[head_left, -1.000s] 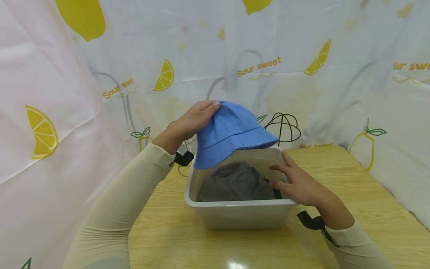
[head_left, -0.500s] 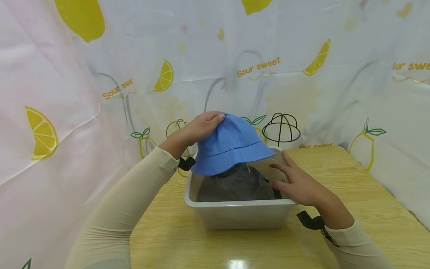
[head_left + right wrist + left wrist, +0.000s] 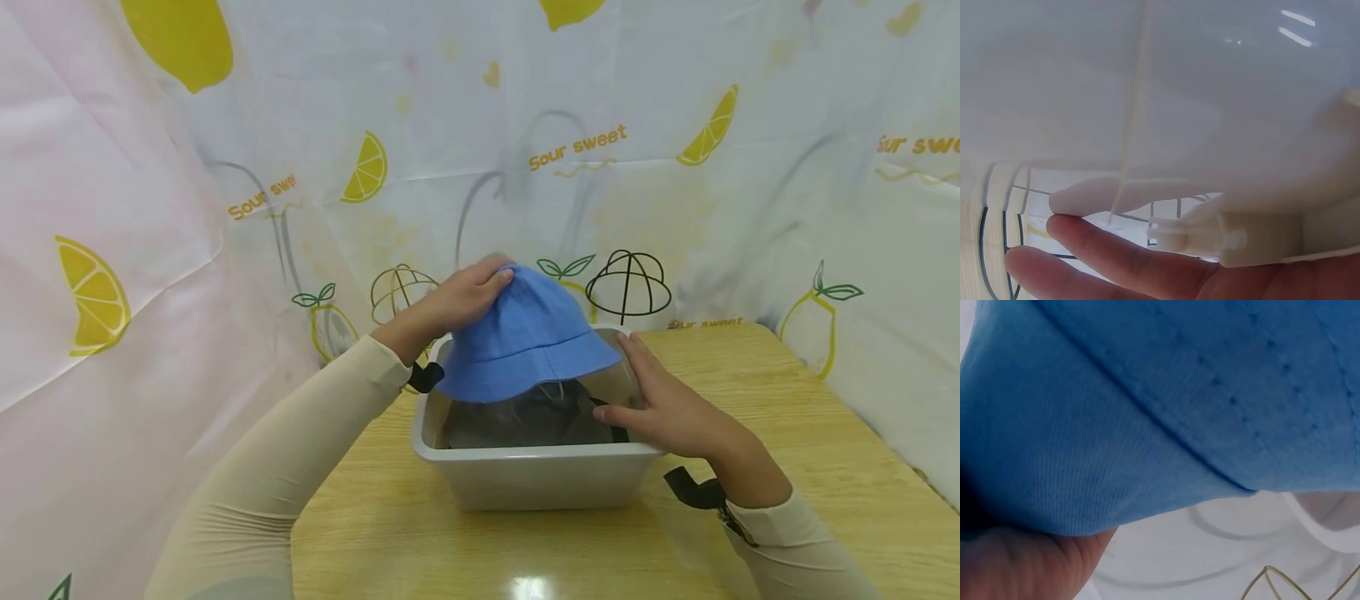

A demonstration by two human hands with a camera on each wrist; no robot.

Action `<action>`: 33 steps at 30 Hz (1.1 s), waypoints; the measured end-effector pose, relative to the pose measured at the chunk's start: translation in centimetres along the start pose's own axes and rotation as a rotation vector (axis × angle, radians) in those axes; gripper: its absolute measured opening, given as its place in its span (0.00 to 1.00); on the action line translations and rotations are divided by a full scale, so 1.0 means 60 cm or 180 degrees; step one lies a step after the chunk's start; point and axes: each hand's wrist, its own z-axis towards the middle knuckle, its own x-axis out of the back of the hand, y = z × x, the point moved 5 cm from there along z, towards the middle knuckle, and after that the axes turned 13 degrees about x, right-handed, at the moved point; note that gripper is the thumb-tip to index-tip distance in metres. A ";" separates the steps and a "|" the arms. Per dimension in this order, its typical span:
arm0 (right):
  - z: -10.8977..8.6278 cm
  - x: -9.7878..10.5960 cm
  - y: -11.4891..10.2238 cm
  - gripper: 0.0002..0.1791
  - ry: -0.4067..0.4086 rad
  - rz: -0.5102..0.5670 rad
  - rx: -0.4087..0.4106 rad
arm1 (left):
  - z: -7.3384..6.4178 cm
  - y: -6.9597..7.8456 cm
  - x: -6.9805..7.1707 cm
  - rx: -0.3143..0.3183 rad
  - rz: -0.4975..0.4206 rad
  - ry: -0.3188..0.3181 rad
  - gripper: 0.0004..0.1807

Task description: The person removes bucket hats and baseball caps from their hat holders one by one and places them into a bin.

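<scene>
My left hand grips a light blue bucket hat by its crown, holding it brim down over a pale plastic bin. The hat's cloth, with rows of stitching, fills most of the left wrist view, above part of the hand. Inside the bin lies dark grey fabric, partly hidden beneath the brim. My right hand holds the bin's right rim, thumb on the inner side, fingers along the outside wall near a pale clip-like handle part.
Behind the bin stand a black wire dome-shaped stand and a gold wire one. The light wood table extends to the right, and a white lemon-print curtain encloses the back and sides.
My left hand has lowered the blue hat toward the bin and shifted it slightly right. My right index finger has moved from inside the bin up to the rim.
</scene>
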 end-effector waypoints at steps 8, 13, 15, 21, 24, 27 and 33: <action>-0.008 -0.003 0.003 0.63 -0.0152 -0.0271 -0.0317 | -0.005 -0.004 -0.025 0.0020 0.0232 -0.0079 0.27; -0.010 -0.004 0.003 0.61 -0.0174 -0.0263 -0.0309 | -0.008 -0.004 -0.037 -0.0091 0.0426 -0.0140 0.29; -0.010 -0.004 0.003 0.59 -0.0177 -0.0287 -0.0281 | -0.009 -0.006 -0.043 -0.0096 0.0442 -0.0217 0.29; -0.007 -0.002 0.001 0.54 -0.0159 -0.0354 -0.0157 | -0.011 -0.006 -0.055 -0.0227 0.0468 -0.0435 0.27; -0.006 -0.002 0.001 0.52 -0.0162 -0.0363 -0.0137 | -0.014 -0.005 -0.059 -0.0293 0.0524 -0.0543 0.27; -0.007 -0.003 0.003 0.54 -0.0178 -0.0379 -0.0176 | -0.016 -0.008 -0.064 -0.0309 0.0660 -0.0658 0.28; -0.011 -0.005 0.008 0.57 -0.0206 -0.0377 -0.0266 | -0.021 -0.010 -0.083 -0.0412 0.1037 -0.0844 0.28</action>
